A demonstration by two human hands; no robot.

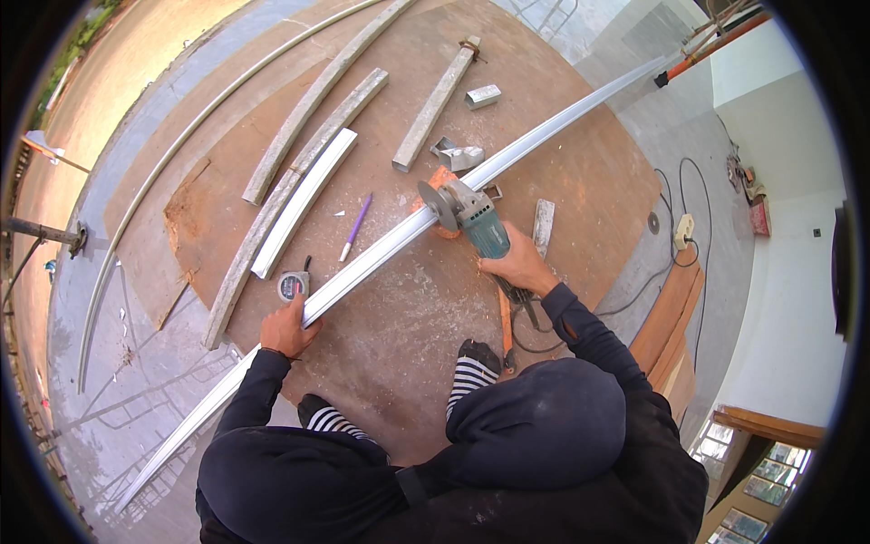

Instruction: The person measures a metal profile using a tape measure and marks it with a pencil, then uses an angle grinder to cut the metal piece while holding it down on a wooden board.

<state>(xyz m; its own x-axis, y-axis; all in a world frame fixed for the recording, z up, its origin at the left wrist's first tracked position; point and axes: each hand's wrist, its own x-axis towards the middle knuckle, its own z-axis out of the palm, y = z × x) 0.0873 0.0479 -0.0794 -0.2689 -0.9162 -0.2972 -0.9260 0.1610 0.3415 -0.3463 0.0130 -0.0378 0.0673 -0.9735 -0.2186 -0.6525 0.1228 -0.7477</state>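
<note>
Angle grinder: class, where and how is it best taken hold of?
Probably around the teal body of the angle grinder, coming from its rear, where the right hand grips: that part is long and narrow, and the exposed disc sits at the opposite end.

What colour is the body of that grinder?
The grinder has a teal-green body, seen in the head view.

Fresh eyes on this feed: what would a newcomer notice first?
Probably the teal angle grinder in the right hand, its disc at the long white strip running diagonally across the view. Next, the left hand gripping that strip lower left, beside a tape measure. The purple pencil also stands out on the brown board, left of the disc.
</note>
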